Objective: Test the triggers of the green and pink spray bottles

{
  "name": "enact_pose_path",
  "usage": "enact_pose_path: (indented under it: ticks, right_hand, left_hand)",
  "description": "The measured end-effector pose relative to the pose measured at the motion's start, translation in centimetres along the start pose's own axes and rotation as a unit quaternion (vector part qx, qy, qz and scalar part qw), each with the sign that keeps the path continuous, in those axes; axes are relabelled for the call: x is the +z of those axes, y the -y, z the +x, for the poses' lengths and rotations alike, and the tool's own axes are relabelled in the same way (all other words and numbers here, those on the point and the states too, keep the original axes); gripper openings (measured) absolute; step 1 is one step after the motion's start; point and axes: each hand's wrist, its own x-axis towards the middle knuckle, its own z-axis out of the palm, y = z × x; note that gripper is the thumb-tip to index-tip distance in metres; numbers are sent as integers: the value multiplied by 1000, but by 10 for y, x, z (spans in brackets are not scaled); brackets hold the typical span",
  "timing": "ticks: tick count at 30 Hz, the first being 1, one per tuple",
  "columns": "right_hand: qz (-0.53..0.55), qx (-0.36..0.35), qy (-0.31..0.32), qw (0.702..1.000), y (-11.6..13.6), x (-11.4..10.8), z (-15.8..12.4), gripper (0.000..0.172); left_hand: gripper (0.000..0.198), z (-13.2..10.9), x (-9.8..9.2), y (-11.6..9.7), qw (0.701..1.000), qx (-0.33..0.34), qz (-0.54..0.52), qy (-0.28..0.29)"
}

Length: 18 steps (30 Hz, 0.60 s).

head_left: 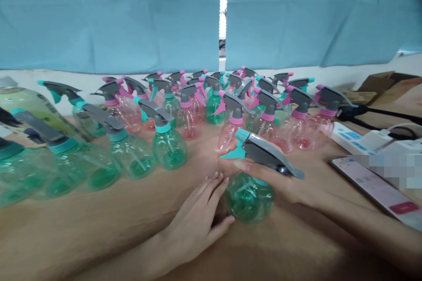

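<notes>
Head view: right of centre, the right hand (268, 174) grips a green spray bottle (249, 202) by the neck, trigger head (268, 151) fitted; the left hand (193, 217) rests open beside it; other spray bottles (169, 149), left and upper centre, look fitted too, none visibly left

The light is soft and rather dim, with a white strip (223, 4) glaring in a gap of the blue cloth (108, 17) at top centre. Shadow darkens the tabletop (316, 246) at lower right; blur softens the bottles (132, 156), stretched toward the left edge; blocky pixels cover a right-edge patch.
</notes>
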Motion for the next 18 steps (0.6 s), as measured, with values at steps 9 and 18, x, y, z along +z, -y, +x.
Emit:
enact_pose_path:
  ticks: [9,18]
  right_hand:
    - [9,-1,-11,1000,5,-2,0,6]
    - [-52,16,-31,998,11,-3,-2,22]
  left_hand:
    - [65,0,3,0,1000,5,0,-8]
    - [62,2,-1,0,1000,12,4,5]
